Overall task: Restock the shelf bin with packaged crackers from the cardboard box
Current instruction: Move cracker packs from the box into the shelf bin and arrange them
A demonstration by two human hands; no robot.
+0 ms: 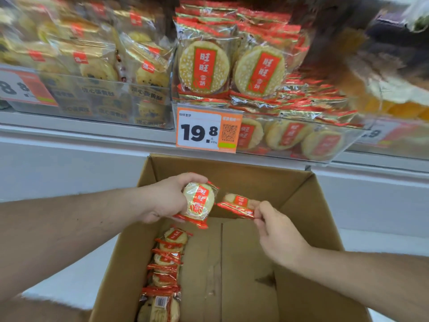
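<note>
Your left hand [167, 198] gripping one cracker pack [199, 203] over the box [299, 205], your right hand [276, 231] with fingers [260, 211] pinching a second pack [238, 204] by its edge, row of packs [166, 263] along the box's left wall, shelf bin [290, 135] above heaped full, price tag [206, 130] on its front.

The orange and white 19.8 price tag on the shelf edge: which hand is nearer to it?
Left. The left hand holds a cracker packet almost directly below the price tag; the right hand is lower, off to the right.
</note>
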